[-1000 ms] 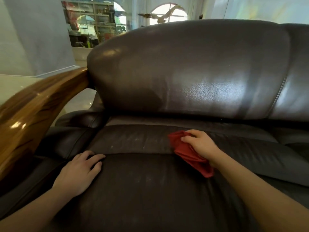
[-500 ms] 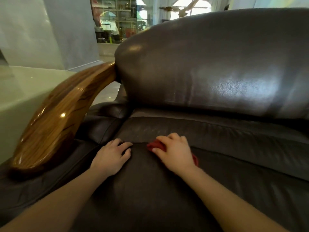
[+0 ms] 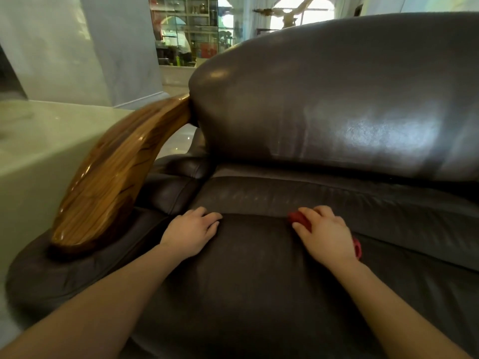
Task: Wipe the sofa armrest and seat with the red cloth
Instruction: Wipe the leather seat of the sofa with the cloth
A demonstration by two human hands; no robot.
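A dark brown leather sofa fills the view, with its seat cushion (image 3: 254,275) below me and the backrest (image 3: 337,99) behind. A polished wooden armrest (image 3: 114,174) curves along the left side. My right hand (image 3: 325,233) presses the red cloth (image 3: 298,219) flat on the seat near the cushion's rear seam; only the cloth's edges show around the hand. My left hand (image 3: 193,229) rests palm down on the seat, fingers spread, a short way left of the cloth and close to the armrest.
A pale stone ledge (image 3: 39,141) stands left of the armrest. A grey wall (image 3: 85,47) rises behind it. Glass shelving (image 3: 186,29) and arched windows lie far back. A padded leather roll (image 3: 178,172) sits under the wooden armrest.
The right hand swept the cloth left across the seat to near the left hand, then back to the right. The view shifted left, showing more of the armrest. My left hand stayed on the seat.
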